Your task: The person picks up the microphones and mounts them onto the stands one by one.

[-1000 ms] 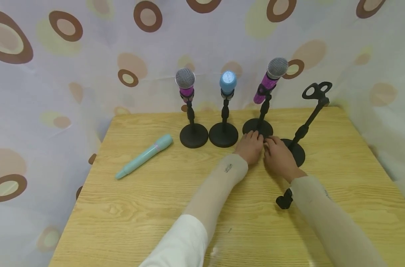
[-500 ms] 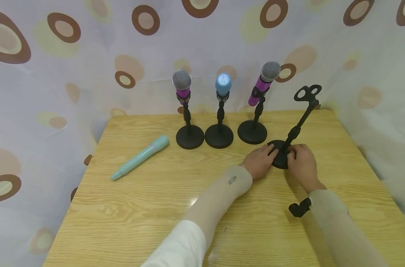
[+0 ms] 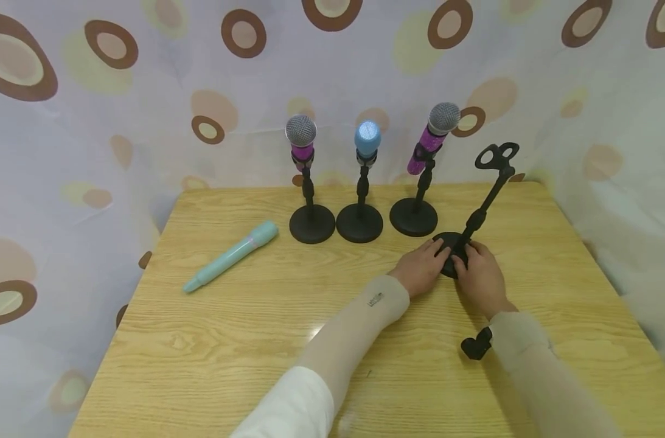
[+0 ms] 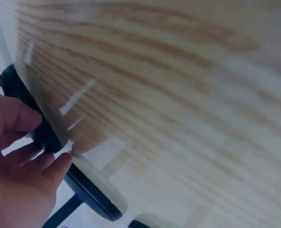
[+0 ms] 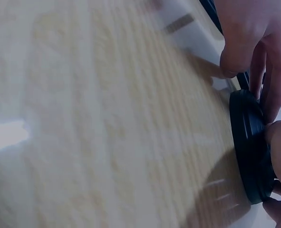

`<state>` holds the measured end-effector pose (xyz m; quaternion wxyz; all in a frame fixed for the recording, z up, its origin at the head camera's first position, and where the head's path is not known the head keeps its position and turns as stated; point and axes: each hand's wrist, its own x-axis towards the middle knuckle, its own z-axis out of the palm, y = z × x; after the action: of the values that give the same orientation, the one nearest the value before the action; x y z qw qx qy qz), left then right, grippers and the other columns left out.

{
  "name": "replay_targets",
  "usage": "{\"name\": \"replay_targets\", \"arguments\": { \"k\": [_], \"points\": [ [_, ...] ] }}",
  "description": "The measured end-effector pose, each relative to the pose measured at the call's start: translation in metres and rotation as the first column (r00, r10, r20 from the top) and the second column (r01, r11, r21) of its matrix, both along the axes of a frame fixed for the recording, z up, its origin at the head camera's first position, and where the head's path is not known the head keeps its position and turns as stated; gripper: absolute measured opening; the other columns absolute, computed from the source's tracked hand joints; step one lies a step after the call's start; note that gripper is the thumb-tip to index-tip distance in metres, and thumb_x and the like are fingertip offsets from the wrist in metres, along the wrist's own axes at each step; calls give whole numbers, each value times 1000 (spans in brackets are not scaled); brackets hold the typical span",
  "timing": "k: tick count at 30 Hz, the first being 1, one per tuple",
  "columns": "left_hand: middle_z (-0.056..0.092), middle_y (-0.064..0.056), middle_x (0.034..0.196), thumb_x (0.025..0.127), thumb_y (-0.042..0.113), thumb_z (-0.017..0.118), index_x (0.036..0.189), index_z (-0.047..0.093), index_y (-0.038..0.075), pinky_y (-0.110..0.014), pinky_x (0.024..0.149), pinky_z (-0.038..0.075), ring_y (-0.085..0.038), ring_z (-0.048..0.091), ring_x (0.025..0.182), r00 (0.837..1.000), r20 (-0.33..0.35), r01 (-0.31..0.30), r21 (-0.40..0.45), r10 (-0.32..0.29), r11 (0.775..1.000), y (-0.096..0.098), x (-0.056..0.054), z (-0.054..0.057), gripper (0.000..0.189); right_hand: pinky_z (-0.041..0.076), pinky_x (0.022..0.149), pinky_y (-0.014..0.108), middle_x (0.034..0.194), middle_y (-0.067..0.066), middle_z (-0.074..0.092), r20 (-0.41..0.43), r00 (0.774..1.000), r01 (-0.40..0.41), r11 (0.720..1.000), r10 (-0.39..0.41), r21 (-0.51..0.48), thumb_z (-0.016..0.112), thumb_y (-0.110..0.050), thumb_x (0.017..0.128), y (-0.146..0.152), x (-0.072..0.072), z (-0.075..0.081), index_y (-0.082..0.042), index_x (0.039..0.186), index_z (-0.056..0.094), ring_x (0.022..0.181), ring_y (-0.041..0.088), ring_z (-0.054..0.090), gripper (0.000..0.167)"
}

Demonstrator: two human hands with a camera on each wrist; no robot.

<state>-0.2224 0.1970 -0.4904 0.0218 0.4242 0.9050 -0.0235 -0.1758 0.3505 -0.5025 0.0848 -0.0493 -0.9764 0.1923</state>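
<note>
A black microphone stand (image 3: 477,219) with a vacant double-ring clip stands in front of me on the right, its pole leaning right. My left hand (image 3: 420,267) grips the left side of its round base; the left wrist view shows thumb and fingers of the left hand (image 4: 21,156) about the base (image 4: 33,109). On the other side, my right hand (image 3: 482,280) holds the base near the foot of the pole. Fingers of both hands surround the base (image 5: 252,147) in the right wrist view, partly cut off by the frame edge.
Farther back stand a purple microphone (image 3: 301,137), a blue microphone (image 3: 367,140) and another purple microphone (image 3: 433,137), each on a black stand. A turquoise microphone (image 3: 230,257) lies on the wooden table (image 3: 228,359). Patterned cloth (image 3: 162,91) hangs behind.
Both hands have gone from beside the third stand to the base of the vacant one. That stand has shifted left and slightly nearer, and the head view has turned a little.
</note>
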Motion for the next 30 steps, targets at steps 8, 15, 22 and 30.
{"name": "replay_targets", "arguments": {
  "k": [8, 15, 22, 30],
  "points": [
    [30, -8, 162, 108, 28, 41, 155, 32, 15, -25, 119, 31, -20, 32, 149, 1000, -3, 25, 1, -25, 1000, -23, 8, 1, 51, 43, 101, 64, 133, 39, 47, -54, 998, -25, 997, 29, 67, 55, -17, 101, -20, 9, -2, 21, 129, 51, 122, 54, 48, 48],
    [34, -13, 159, 108, 27, 39, 153, 37, 10, -33, 108, 47, -26, 38, 145, 998, -58, 20, -16, -21, 1000, -49, 25, 0, 48, 51, 92, 61, 128, 37, 53, -108, 990, -73, 987, 89, 144, 60, -21, 99, -44, 21, -2, 19, 125, 57, 117, 52, 54, 48],
    [38, -15, 157, 107, 27, 43, 150, 41, 7, -34, 111, 45, -27, 39, 145, 998, -57, 26, 10, -26, 1000, -72, 40, 2, 48, 52, 92, 60, 130, 35, 54, -75, 991, -97, 981, 111, 168, 62, -26, 98, -65, 36, 0, 16, 126, 58, 120, 50, 53, 51],
    [44, -19, 151, 105, 24, 47, 146, 44, 0, -35, 120, 32, -27, 40, 144, 988, -136, 69, -2, -69, 998, -101, 55, 1, 47, 55, 89, 56, 130, 32, 56, -79, 985, -136, 976, 151, 171, 66, -30, 96, -86, 48, -1, 12, 127, 60, 121, 46, 55, 53]
  ]
}}
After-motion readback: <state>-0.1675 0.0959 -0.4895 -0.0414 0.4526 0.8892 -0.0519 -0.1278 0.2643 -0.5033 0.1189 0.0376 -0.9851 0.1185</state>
